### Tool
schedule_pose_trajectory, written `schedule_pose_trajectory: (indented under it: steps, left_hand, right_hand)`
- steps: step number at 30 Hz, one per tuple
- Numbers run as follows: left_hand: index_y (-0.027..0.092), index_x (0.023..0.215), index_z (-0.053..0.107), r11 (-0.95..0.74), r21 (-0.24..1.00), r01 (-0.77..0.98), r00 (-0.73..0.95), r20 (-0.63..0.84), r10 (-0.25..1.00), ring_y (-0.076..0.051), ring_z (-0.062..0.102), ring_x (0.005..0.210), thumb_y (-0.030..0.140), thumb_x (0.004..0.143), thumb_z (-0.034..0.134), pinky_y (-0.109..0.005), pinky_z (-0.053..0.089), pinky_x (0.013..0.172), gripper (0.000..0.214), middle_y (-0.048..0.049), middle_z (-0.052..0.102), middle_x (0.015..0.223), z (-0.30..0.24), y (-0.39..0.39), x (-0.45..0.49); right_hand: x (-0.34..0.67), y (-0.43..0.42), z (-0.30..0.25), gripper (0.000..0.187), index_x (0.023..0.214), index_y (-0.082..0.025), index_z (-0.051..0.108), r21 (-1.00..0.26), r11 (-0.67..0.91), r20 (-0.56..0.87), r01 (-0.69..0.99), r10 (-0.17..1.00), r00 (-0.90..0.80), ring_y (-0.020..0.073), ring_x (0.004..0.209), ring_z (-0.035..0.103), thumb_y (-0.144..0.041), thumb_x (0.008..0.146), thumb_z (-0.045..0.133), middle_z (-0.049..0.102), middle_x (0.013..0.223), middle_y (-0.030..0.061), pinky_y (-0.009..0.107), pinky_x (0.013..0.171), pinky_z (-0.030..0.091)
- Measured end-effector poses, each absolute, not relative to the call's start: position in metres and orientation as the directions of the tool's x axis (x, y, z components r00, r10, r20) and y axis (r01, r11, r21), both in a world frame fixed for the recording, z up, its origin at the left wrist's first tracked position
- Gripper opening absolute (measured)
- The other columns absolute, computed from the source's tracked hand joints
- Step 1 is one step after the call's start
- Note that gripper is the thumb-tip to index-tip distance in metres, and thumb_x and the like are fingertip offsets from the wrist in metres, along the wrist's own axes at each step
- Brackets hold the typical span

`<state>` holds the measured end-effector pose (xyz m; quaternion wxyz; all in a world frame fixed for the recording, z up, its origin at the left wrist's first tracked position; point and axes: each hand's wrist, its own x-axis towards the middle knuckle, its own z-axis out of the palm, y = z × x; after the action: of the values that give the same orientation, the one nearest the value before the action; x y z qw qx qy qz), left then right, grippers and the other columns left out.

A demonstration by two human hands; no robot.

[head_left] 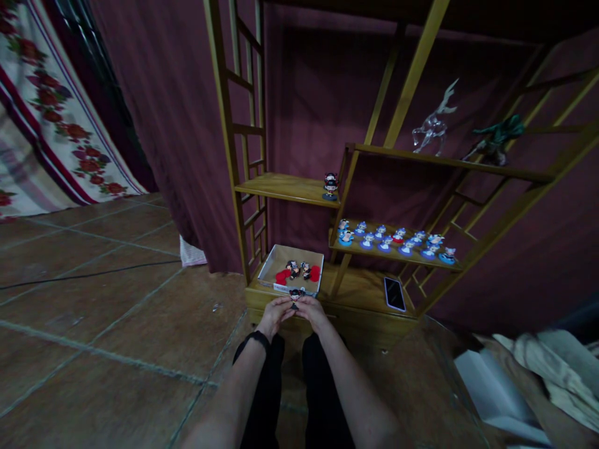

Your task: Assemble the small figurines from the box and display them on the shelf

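Observation:
Between my two hands, just in front of the box, is a small black-haired figurine [294, 297] on a dark base, held upright. My left hand [277, 313] grips it from the left with the fingertips. From the other side my right hand [311, 310] has its fingers closed on the same figurine. Behind it, an open cardboard box [267, 269] on the low shelf holds several dark figurines [293, 269] and red pieces [315, 273]. Similar dark figurines [330, 185] stand at the right end of the small upper shelf [281, 186].
Several blue-and-white figurines [384, 243] stand in rows on the middle right shelf. A phone [394, 294] lies at lower right. Higher up are a clear deer statue [431, 130] and a green statue [498, 138]. A white box [496, 390] sits on the floor at right.

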<state>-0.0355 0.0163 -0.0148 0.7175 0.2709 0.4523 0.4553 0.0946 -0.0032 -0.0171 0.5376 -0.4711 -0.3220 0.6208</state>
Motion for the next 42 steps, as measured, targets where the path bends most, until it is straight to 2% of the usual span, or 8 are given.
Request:
schedule_pose_trajectory:
  steps: [7, 23, 28, 37, 42]
  left_hand:
    - [0.010, 0.074, 0.061, 0.430, 0.804, -0.410, 0.189, -0.387, 0.903, -0.013, 0.064, 0.059, 0.007, 0.063, 0.068, -0.022, 0.054, 0.059, 0.013, -0.0059, 0.066, 0.065, -0.0150, 0.0168, -0.0357]
    - [0.009, 0.069, 0.062, 0.426, 0.828, -0.365, 0.114, -0.414, 0.903, -0.013, 0.063, 0.054, 0.005, 0.059, 0.071, -0.024, 0.054, 0.057, 0.015, -0.0060, 0.065, 0.061, -0.0158, 0.0174, -0.0327]
    - [0.008, 0.070, 0.062, 0.434, 0.829, -0.353, 0.144, -0.410, 0.901, -0.013, 0.062, 0.053, 0.005, 0.059, 0.070, -0.023, 0.053, 0.057, 0.014, -0.0058, 0.065, 0.059, -0.0196, 0.0201, -0.0333]
    - [0.009, 0.071, 0.063, 0.454, 0.798, -0.398, 0.167, -0.423, 0.891, -0.013, 0.063, 0.056, 0.007, 0.061, 0.070, -0.024, 0.053, 0.058, 0.013, -0.0070, 0.066, 0.063, -0.0187, 0.0201, -0.0360]
    - [0.009, 0.070, 0.063, 0.456, 0.793, -0.404, 0.178, -0.420, 0.890, -0.014, 0.064, 0.058, 0.006, 0.060, 0.070, -0.024, 0.053, 0.058, 0.012, -0.0080, 0.066, 0.064, -0.0155, 0.0183, -0.0361]
  right_hand:
    - [0.0953, -0.0021, -0.0158, 0.032, 0.065, -0.017, 0.059, -0.907, -0.197, -0.222, -0.372, 0.975, 0.025, 0.0159, 0.070, 0.062, -0.034, 0.045, 0.077, 0.064, 0.071, 0.0006, 0.035, 0.074, 0.049]
    - [0.0940, -0.0043, -0.0134, 0.036, 0.064, -0.016, 0.056, -0.900, -0.180, -0.215, -0.398, 0.976, 0.044, 0.0176, 0.069, 0.063, -0.031, 0.041, 0.079, 0.065, 0.072, 0.0024, 0.038, 0.074, 0.049]
    - [0.0924, -0.0019, -0.0183, 0.034, 0.062, -0.016, 0.056, -0.895, -0.164, -0.201, -0.415, 0.978, 0.047, 0.0183, 0.070, 0.063, -0.029, 0.041, 0.079, 0.065, 0.073, 0.0025, 0.039, 0.073, 0.049]
    - [0.0930, -0.0047, -0.0134, 0.032, 0.064, -0.016, 0.059, -0.904, -0.176, -0.195, -0.389, 0.981, 0.009, 0.0173, 0.072, 0.062, -0.038, 0.047, 0.076, 0.064, 0.072, 0.0021, 0.038, 0.075, 0.048]
    - [0.0936, -0.0039, -0.0138, 0.031, 0.061, -0.016, 0.058, -0.899, -0.191, -0.219, -0.395, 0.975, 0.026, 0.0158, 0.067, 0.061, -0.035, 0.045, 0.077, 0.062, 0.065, 0.0003, 0.037, 0.074, 0.048]
